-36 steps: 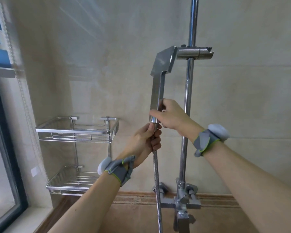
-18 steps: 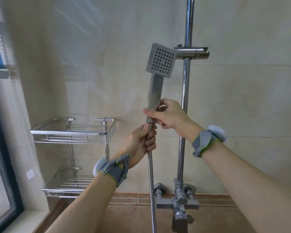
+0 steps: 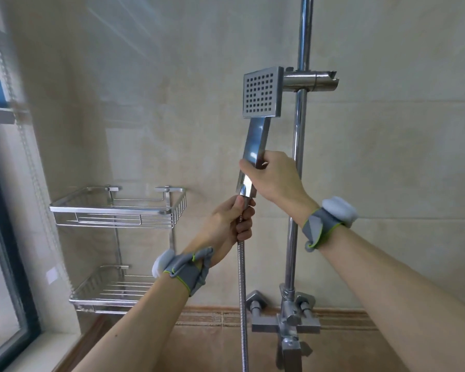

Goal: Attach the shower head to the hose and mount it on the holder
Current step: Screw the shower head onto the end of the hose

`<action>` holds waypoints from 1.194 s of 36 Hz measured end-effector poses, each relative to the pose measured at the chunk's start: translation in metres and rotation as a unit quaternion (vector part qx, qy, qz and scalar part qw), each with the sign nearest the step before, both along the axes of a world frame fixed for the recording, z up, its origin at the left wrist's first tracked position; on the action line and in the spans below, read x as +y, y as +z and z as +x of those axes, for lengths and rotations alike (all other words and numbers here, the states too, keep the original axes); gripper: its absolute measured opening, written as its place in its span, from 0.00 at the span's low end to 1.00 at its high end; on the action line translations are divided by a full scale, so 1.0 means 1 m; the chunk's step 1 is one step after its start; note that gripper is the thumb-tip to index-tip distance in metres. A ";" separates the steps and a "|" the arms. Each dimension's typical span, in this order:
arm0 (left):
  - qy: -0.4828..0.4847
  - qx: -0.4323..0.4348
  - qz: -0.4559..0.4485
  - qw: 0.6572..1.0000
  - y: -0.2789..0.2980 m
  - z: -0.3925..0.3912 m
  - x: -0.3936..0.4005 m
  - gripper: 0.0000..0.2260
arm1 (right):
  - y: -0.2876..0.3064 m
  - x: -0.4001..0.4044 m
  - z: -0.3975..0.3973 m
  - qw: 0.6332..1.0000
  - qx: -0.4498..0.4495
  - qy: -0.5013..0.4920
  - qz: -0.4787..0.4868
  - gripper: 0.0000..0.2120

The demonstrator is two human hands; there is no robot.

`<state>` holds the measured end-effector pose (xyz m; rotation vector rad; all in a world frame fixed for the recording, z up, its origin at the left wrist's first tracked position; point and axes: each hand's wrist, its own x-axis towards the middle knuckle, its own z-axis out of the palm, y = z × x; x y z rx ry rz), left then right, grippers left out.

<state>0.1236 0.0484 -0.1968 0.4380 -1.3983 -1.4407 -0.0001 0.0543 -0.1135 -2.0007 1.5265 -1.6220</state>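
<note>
A square chrome shower head [image 3: 262, 93] with a flat handle stands upright, its perforated face turned toward me. My right hand [image 3: 273, 177] grips the lower part of the handle. Just below, my left hand [image 3: 232, 224] is closed around the top end of the ribbed metal hose [image 3: 242, 291], right at the handle's base; the joint itself is hidden by my fingers. The hose hangs straight down. The chrome holder [image 3: 310, 81] sits on the vertical rail [image 3: 297, 162], immediately right of the head, with nothing in its cradle.
A two-tier wire shelf [image 3: 118, 210] is fixed to the tiled wall at left. The chrome mixer tap [image 3: 286, 318] sits at the rail's foot. A window frame [image 3: 8, 264] and a bead cord run down the left edge.
The shower head has turned about its handle, from edge-on to its perforated face pointing at me. Both hands keep their grips and sit slightly higher than before.
</note>
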 end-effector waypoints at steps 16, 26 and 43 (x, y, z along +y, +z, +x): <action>-0.054 0.045 0.045 0.997 0.002 0.013 0.000 0.10 | -0.001 -0.002 -0.017 0.913 -0.179 0.318 0.181 0.16; -0.004 0.036 0.029 0.999 0.002 0.018 0.000 0.11 | -0.001 -0.002 -0.003 0.952 -0.120 0.237 0.150 0.12; 0.062 -0.153 -0.034 0.986 0.017 -0.003 0.009 0.10 | 0.005 -0.003 -0.020 0.918 -0.147 0.309 0.201 0.11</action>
